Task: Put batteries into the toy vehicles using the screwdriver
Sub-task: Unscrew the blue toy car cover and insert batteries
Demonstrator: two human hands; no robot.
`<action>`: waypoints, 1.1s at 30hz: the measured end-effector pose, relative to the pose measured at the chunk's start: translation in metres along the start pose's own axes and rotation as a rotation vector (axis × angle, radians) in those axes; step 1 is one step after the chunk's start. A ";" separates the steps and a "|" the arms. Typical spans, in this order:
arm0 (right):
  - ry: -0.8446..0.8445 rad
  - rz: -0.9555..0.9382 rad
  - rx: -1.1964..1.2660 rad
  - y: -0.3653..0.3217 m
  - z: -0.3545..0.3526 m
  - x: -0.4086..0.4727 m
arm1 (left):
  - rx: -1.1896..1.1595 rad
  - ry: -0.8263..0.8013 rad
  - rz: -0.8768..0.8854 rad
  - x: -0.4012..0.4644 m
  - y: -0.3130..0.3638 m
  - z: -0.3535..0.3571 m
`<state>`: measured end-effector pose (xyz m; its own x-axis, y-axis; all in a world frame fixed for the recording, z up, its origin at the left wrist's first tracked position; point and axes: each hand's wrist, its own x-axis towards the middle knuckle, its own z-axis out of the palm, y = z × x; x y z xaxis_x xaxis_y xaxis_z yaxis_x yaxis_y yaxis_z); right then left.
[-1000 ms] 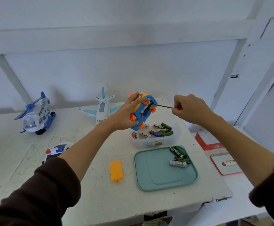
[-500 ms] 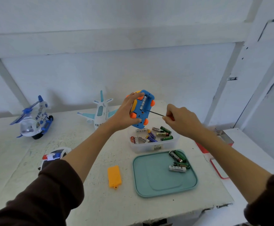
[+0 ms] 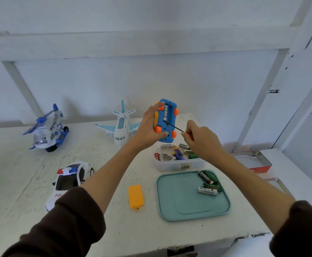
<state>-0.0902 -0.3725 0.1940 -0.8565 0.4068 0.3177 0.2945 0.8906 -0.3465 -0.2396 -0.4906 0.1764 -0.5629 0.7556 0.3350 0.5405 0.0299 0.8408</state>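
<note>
My left hand (image 3: 147, 127) grips a blue toy car (image 3: 167, 125) with orange wheels, held upright above the table with its underside facing me. Its battery compartment is uncovered and shows white batteries inside. My right hand (image 3: 201, 140) pinches a thin black screwdriver (image 3: 175, 126), whose tip touches the lower end of that compartment. An orange battery cover (image 3: 136, 196) lies flat on the table. A clear tub (image 3: 179, 165) holds several loose batteries (image 3: 171, 155). Three more batteries (image 3: 208, 182) lie on a teal lid (image 3: 188, 204).
A toy airplane (image 3: 120, 127) stands behind the car, a toy helicopter (image 3: 48, 130) at the far left, a police car (image 3: 68, 179) under my left forearm. A red tin (image 3: 257, 164) sits on a lower surface at the right. The table's front edge (image 3: 188, 243) is chipped.
My left hand has turned the blue car upright and lowered it slightly. The screwdriver tip has moved from the car's side to the lower end of the battery compartment. The camera tilted down.
</note>
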 end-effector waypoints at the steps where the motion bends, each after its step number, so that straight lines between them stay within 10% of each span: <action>1: 0.002 -0.003 0.033 0.000 0.002 -0.002 | -0.049 0.016 -0.022 0.000 -0.001 0.001; 12: 0.026 0.097 0.409 0.011 0.006 -0.008 | -0.131 -0.057 -0.054 -0.003 -0.003 -0.002; 33: -0.065 0.077 0.064 0.032 -0.032 0.026 | 0.498 -0.340 0.220 0.021 0.000 -0.013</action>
<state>-0.0893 -0.3269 0.2193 -0.8586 0.4577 0.2310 0.3348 0.8417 -0.4236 -0.2599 -0.4831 0.1895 -0.2200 0.9416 0.2549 0.8926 0.0889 0.4420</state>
